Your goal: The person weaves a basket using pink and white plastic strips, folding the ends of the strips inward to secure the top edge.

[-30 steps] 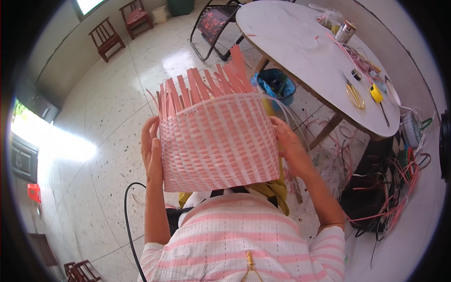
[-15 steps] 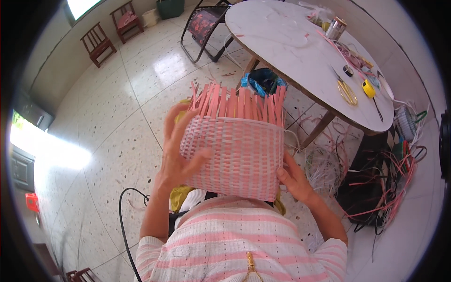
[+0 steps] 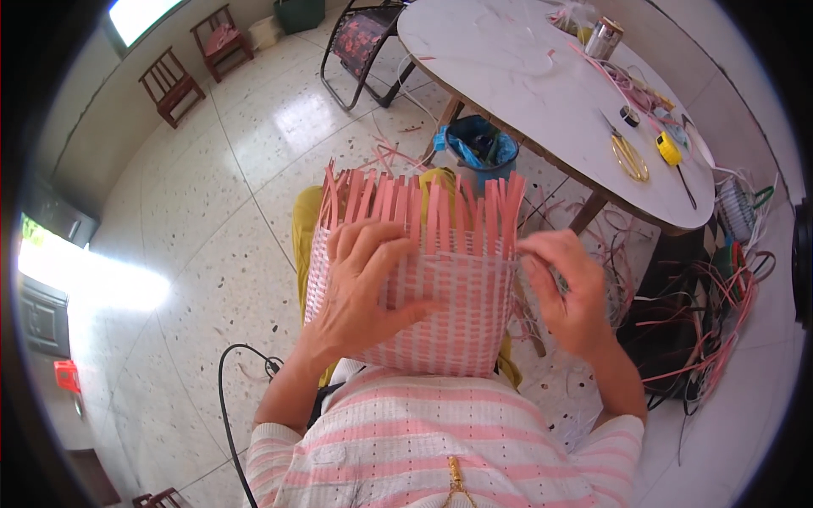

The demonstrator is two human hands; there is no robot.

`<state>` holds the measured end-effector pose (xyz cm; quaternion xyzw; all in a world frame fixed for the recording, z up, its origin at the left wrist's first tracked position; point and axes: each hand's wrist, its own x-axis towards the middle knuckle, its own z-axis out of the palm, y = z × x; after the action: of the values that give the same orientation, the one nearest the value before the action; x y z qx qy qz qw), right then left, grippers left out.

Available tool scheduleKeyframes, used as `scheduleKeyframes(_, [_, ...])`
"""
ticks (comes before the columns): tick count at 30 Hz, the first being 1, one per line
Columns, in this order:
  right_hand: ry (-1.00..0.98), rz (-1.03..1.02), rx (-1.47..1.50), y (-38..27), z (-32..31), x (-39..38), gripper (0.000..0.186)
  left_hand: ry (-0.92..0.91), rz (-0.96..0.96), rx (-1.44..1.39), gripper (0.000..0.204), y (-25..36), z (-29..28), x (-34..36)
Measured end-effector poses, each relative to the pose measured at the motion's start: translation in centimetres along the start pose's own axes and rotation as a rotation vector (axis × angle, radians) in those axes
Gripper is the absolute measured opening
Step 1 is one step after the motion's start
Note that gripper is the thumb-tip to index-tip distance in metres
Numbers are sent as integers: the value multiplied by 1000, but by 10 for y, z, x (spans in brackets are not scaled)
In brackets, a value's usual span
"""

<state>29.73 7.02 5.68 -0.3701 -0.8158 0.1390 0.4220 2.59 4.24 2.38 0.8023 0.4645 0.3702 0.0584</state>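
A half-woven pink and white basket [image 3: 457, 313] rests on my lap against the striped top, its upright pink strips [image 3: 411, 203] standing loose along the far edge. My left hand [image 3: 364, 284] lies across the basket's front, fingers bent near the upper woven edge and thumb stretched out to the right. At the top right corner, the fingers of my right hand [image 3: 567, 284] are pinched together on what looks like a thin white plastic strip. Its exact hold is partly hidden by the fingers.
Beyond the basket stands a bin with a blue liner [image 3: 483, 146]. On the white table [image 3: 508, 59] lie gold-handled scissors [image 3: 629, 159], a yellow tape measure [image 3: 668, 148], black tape [image 3: 629, 116] and a can [image 3: 604, 38]. Loose strips [image 3: 732, 313] are heaped at right.
My left hand has moved from the basket's left edge onto its front. My right hand has risen from the right side to the top corner and closed. The basket has tipped slightly.
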Motion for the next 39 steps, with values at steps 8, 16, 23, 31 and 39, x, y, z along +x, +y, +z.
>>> scheduleKeyframes(8, [-371, -80, 154, 1, 17, 36, 11, 47, 92, -57, 60, 1, -2, -14])
scheduleKeyframes(16, [-416, -158, -143, -27, 17, 35, 11, 74, 105, 45, 54, 18, 5, -20])
scheduleKeyframes(23, [-554, 63, 90, -39, 10, 32, 7, 120, 49, 86, 62, 38, 16, -17])
scheduleKeyframes(31, [-584, 318, 371, -28, 11, 20, 7, 145, 59, 163, 52, 43, 19, -19])
scheduleKeyframes(39, [-609, 344, 451, -17, 12, 13, 10, 131, -25, 153, 39, 49, 20, -14])
